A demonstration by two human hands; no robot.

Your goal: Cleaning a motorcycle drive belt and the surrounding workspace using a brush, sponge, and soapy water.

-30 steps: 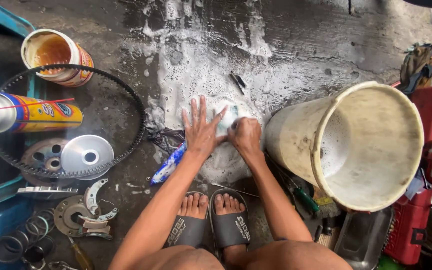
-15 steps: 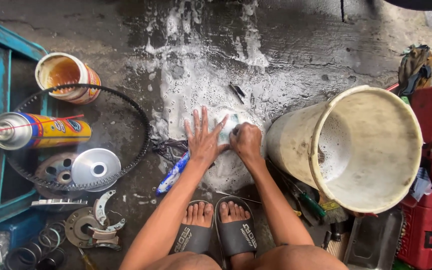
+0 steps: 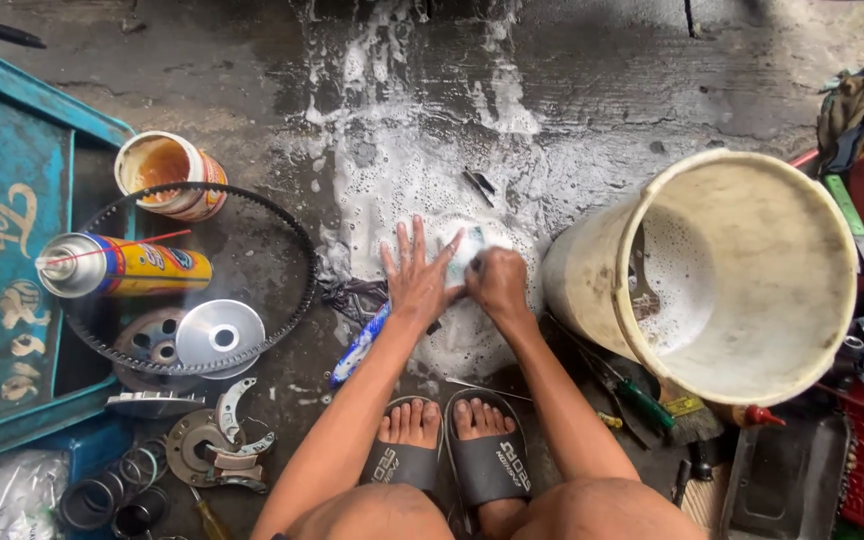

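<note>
Now the left hand (image 3: 417,283) stays splayed flat on the soapy floor (image 3: 392,170), while the right hand (image 3: 497,283) has shifted little, fist closed on perhaps a sponge.

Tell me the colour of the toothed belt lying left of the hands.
Black: the toothed belt loops around the spray can, clearest in the head view.

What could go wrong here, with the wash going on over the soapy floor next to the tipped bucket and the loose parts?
The left hand presses flat and the right hand scrubs on foam-covered concrete, so the washed piece, mostly hidden beneath them, may slip away. The squatting feet in sandals sit at the edge of the wet patch, so footing looks slippery. The tilted bucket could spill suds toward the screwdriver.
</note>
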